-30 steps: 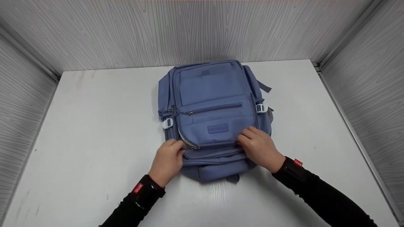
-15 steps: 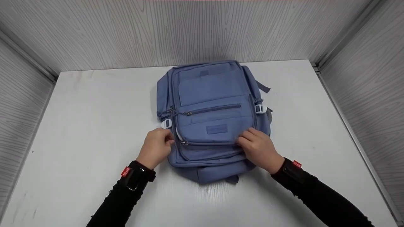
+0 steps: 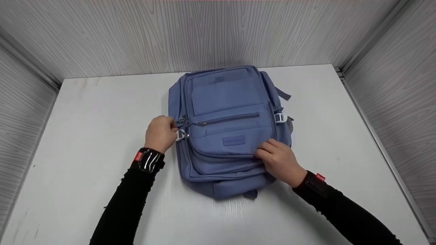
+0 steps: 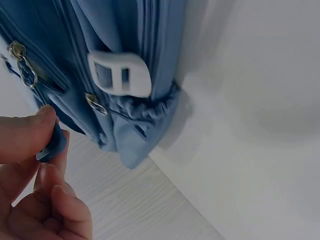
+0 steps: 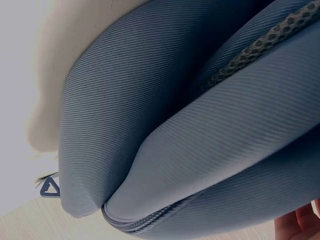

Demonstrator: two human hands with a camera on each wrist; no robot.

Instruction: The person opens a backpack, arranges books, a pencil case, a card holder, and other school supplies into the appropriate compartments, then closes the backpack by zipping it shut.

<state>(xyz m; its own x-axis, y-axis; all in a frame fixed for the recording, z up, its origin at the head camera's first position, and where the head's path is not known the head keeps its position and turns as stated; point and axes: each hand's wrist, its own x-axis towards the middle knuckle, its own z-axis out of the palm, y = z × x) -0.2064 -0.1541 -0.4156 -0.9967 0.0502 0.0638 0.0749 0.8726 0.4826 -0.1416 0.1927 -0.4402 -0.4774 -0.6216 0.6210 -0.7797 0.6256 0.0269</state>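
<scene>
A blue backpack (image 3: 226, 93) lies front side up on the white table. At its left side, my left hand (image 3: 160, 133) pinches a blue zipper pull (image 4: 54, 146) between thumb and finger; a cord links the pull to a metal zipper slider (image 4: 16, 50) on the front pocket's edge. Beside the fingers is a white strap buckle (image 4: 121, 74). My right hand (image 3: 280, 161) grips the lower right edge of the front pocket, its fingertips partly hidden by the fabric. In the right wrist view only a few fingers (image 5: 298, 224) show, at the corner beside the padded bag.
A second white buckle (image 3: 281, 118) sits on the bag's right side, and a loose strap end (image 3: 284, 94) sticks out above it. Another zipper (image 3: 231, 118) crosses the front. Grey wood-grain panels (image 3: 204, 34) stand around the table (image 3: 102, 129).
My left hand has moved up along the bag's left side with the zipper pull, and the gap at the front pocket's lower left corner has closed. The right hand has stayed in place.
</scene>
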